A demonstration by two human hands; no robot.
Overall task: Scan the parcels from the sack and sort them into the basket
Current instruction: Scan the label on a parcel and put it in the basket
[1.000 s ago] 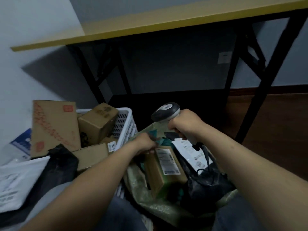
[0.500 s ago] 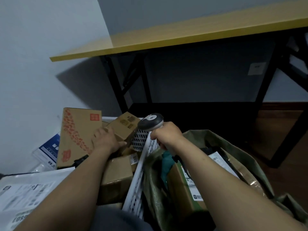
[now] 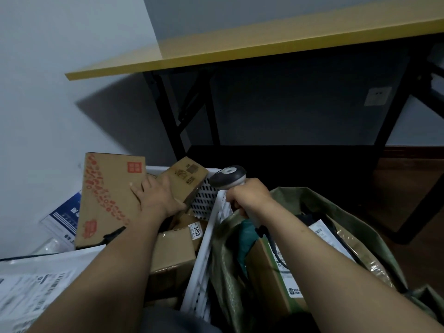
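Floor: dark brown wooden floor [image 3: 408, 188].
Basket: white slotted plastic basket [image 3: 204, 248].
Sack: olive-green woven sack [image 3: 360, 224], touching the basket's right wall.
Mailer: blue-and-white flat mailer [image 3: 63, 217], left of the basket.
Bench: yellow-topped, black-legged bench [image 3: 240, 49], behind the basket.

Right hand [image 3: 249, 197] around scanner [image 3: 227, 177]

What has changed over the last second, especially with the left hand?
The left hand left the labelled box in the sack and swung left into the basket, where it now rests between the red-printed box and the small brown box, holding nothing visible. Unchanged: the right hand grips the scanner; the labelled box stays in the sack.
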